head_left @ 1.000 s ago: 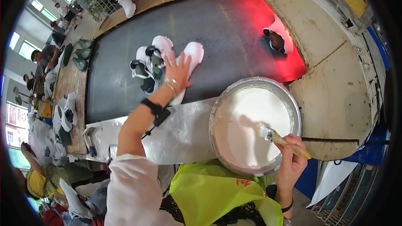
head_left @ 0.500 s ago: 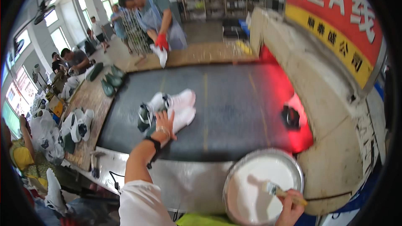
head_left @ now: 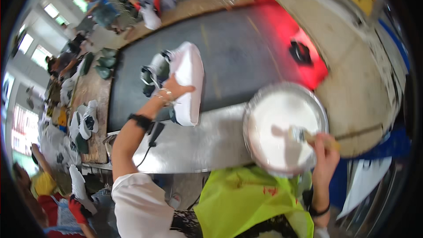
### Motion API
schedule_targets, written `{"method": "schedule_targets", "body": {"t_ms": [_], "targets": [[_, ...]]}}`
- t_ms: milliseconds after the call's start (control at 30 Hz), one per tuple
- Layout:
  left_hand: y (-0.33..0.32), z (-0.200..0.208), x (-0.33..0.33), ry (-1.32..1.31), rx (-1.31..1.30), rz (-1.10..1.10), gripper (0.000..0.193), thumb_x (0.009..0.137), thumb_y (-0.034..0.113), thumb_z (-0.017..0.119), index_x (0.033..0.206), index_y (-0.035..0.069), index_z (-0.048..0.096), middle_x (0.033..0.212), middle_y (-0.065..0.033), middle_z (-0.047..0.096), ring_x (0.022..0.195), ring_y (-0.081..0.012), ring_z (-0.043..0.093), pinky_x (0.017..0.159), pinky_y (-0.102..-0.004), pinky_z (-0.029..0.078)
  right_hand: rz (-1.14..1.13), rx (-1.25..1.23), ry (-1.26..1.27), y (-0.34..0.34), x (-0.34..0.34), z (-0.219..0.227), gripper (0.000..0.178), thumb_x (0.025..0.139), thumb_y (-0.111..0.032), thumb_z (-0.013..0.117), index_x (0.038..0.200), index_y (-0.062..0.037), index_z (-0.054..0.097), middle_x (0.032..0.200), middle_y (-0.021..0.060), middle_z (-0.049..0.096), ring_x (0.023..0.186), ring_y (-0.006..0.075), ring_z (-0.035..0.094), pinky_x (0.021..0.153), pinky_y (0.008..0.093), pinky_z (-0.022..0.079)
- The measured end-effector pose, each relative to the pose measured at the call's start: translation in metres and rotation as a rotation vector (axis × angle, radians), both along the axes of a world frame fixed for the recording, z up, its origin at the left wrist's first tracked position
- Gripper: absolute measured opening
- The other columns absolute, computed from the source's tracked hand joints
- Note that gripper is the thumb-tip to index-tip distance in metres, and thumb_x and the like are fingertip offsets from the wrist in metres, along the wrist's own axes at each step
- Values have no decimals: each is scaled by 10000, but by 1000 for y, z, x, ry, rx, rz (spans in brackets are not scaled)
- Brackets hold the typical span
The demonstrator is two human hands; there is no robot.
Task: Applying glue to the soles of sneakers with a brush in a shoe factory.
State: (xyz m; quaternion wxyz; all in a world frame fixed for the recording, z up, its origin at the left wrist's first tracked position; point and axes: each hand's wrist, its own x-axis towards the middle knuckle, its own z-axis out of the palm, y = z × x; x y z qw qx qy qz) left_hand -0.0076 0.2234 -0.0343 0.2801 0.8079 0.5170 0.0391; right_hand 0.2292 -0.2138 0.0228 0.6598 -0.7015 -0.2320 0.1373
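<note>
My left hand grips a white shoe, fingers around its side and the thumb stretched across it. The shoe is tipped over, its pale sole facing right, and its lower end reaches past the belt's near edge. Just left of it, partly hidden, another white-and-dark-green shoe rests on the dark belt. My right hand is closed on the wooden handle of a paintbrush. The bristles are over or in the white liquid of a round metal basin; whether they touch it I cannot tell.
Red light glows at the belt's right end around a dark object. On the left, a wooden board carries shoes and green shoe lasts. Across the belt a person in red gloves holds a white shoe. Another red-gloved worker stands lower left.
My left hand has lifted and turned one shoe from the pair, bringing it nearer, sole rightward. My right hand keeps the brush over the basin. The view has shifted and tilted downward.
</note>
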Motion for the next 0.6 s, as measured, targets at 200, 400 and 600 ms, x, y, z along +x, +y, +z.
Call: {"method": "schedule_targets", "body": {"t_ms": [200,400,600], "targets": [[-171,-6,-31,-1113,-843,48,693,762,234,685,1325,-35,384,1205,-157,567,1067,-259,595,895,-364,497,99,-177,-17,15,29,-58,211,918,-139,600,1045,26,636,858,48,662,750,99,619,683,230,508],[-277,-43,-38,-1093,-1062,103,751,723,327,665,1321,-37,393,1199,-141,550,1059,-234,574,874,-346,492,126,-283,-239,58,40,-99,206,848,-194,619,923,-7,658,817,163,673,707,275,645,670,353,498],[-276,-31,-35,-893,-1044,29,768,691,305,651,1327,-32,383,1197,-135,542,1066,-231,554,898,-348,464,205,-648,-352,62,31,-92,194,860,-202,574,908,-24,632,841,190,665,796,373,635,710,436,490]]}}
